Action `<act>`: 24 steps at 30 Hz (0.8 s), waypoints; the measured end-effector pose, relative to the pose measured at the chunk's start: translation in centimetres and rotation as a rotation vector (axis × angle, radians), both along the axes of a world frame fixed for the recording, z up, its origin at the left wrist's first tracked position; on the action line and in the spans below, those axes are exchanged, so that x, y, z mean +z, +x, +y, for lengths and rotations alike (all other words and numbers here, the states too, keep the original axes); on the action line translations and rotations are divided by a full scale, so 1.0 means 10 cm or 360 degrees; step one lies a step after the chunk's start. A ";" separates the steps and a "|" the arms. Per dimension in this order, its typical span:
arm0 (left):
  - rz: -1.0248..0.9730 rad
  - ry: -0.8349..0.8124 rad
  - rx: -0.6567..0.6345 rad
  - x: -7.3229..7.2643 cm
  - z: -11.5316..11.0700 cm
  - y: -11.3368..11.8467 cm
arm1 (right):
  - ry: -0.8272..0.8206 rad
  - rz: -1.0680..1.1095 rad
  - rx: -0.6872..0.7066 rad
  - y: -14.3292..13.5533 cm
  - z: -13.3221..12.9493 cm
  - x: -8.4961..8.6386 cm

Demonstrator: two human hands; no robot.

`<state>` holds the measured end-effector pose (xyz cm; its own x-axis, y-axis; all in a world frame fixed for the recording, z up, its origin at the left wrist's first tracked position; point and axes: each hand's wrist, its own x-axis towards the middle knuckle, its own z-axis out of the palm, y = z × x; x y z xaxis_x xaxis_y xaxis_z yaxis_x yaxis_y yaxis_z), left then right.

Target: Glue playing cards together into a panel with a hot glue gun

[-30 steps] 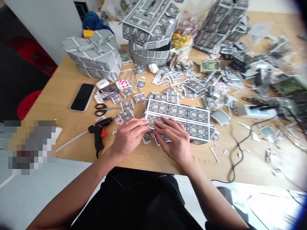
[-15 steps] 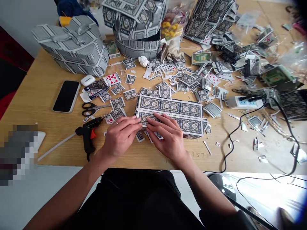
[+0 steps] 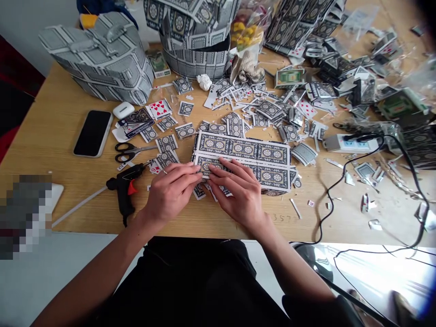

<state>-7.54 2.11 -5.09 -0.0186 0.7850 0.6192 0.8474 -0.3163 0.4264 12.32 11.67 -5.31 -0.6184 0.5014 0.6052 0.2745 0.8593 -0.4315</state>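
A box made of playing cards (image 3: 272, 154), with patterned card backs on its top, lies in front of me on the wooden table. My left hand (image 3: 173, 186) pinches the box's near left corner with thumb and fingertips. On the left part of the top, the fingers of my right hand (image 3: 240, 188) lie stretched out, the thumb at the near edge. Under and around my hands are loose cut card pieces (image 3: 199, 191). Left of my left hand rest a black glue gun (image 3: 122, 190) with a red trigger and a pair of scissors (image 3: 132, 151).
A phone (image 3: 93, 133) and a white earbud case (image 3: 123, 110) lie at left. Card-built baskets (image 3: 112, 68) stand behind. Card scraps (image 3: 238, 93) cover the middle and right. A power strip (image 3: 352, 143) with a black cable (image 3: 327, 195) lies at right.
The camera view has shifted slightly. Both hands stay at the left end of the card box, with almost no visible movement.
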 end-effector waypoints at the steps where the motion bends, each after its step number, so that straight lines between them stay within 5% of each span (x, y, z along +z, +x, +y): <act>1: -0.0007 0.0000 0.0001 0.00 0.00 0.00 | 0.0003 0.0003 0.0004 0.00 0.00 0.00; 24: 0.0017 0.0018 0.0002 0.00 0.00 0.01 | -0.0006 0.0006 0.0000 0.00 -0.01 0.01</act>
